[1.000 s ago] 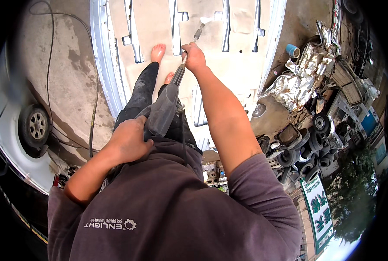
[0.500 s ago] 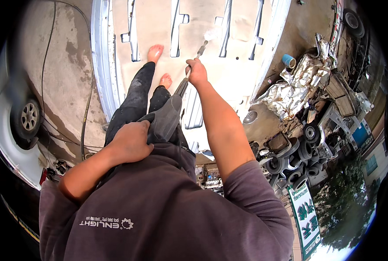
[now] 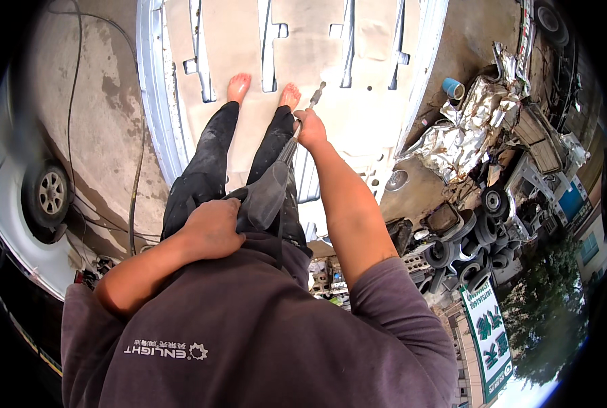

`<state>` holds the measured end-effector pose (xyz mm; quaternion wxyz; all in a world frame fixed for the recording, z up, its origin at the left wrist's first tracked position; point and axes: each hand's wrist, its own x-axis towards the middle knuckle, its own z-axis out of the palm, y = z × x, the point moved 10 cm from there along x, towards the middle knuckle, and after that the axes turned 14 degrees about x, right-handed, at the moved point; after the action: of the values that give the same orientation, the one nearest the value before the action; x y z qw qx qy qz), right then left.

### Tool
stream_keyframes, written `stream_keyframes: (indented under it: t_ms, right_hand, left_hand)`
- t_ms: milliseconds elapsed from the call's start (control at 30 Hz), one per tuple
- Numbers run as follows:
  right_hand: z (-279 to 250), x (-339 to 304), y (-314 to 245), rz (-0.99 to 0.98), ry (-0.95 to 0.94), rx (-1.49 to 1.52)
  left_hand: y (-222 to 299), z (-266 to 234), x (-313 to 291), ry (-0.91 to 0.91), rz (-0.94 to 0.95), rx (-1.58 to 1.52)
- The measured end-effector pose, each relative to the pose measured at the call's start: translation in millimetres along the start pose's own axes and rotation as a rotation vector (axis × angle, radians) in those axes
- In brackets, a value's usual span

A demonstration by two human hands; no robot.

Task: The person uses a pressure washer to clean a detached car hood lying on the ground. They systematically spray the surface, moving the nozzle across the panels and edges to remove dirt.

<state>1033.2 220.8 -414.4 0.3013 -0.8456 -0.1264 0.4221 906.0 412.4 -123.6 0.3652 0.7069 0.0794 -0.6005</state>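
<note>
A pressure washer gun runs slantwise in front of my body, its dark grey body near my waist. My left hand is wrapped round its rear end, where the handle is mostly hidden. Farther out, my right hand grips the thin metal lance, fingers closed round it. The nozzle points away from me over a cream-coloured ribbed metal panel with long slots. My bare feet stand on this panel, and it looks wet in places. A faint white patch shows by the nozzle tip.
Dark hoses lie on the concrete at left, beside a white car. To the right are crumpled silver sheeting, a blue bucket and a heap of old tyres. The panel has raised side edges.
My right foot has stepped forward and to the right, nearly level with the left. The gun has shifted slightly right, and the white spray at the nozzle looks fainter. Both hands keep their grip.
</note>
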Motion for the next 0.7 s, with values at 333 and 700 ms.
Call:
stream_keyframes:
  t_ms: [333, 700]
  right_hand:
    - [-65.9, 38.9, -28.5, -0.097, 0.064, 0.110]
    - [-81.3, 1.3, -34.3, -0.121, -0.136, -0.043]
  left_hand:
    - [46.7, -5.8, 8.4, 0.076, -0.092, 0.007]
    - [105.3, 17.9, -35.1, 0.110, -0.213, 0.037]
